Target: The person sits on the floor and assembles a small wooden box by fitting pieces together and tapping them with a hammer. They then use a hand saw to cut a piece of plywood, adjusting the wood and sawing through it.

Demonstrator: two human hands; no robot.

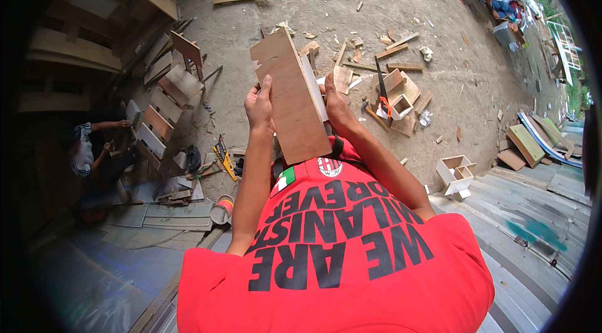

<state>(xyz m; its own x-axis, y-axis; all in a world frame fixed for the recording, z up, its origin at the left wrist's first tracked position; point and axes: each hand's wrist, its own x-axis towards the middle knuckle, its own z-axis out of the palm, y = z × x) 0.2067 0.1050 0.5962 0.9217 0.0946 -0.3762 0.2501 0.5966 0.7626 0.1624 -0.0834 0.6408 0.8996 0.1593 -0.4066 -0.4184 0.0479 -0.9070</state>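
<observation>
A long wooden piece (291,98) with a brown plywood face is held up in front of my chest, tilted lengthwise. Its far left corner is chipped, and a pale white side shows along its right. My left hand (259,106) grips the left edge, thumb lying on the brown face. On the other side my right hand (338,107) closes round the white part; some of its fingers are hidden behind the piece. Beyond my right hand, an orange-handled handsaw (383,91) rests against a small wooden box (401,106), and a hammer (375,115) lies beside it.
Wood offcuts (392,51) litter the dirt floor. Right of me stands a small divided wooden box (456,175). A yellow-and-black tool (224,157) lies at left, near several boards (166,98). Another person (100,148) sits at far left. Panels (530,142) lean at right.
</observation>
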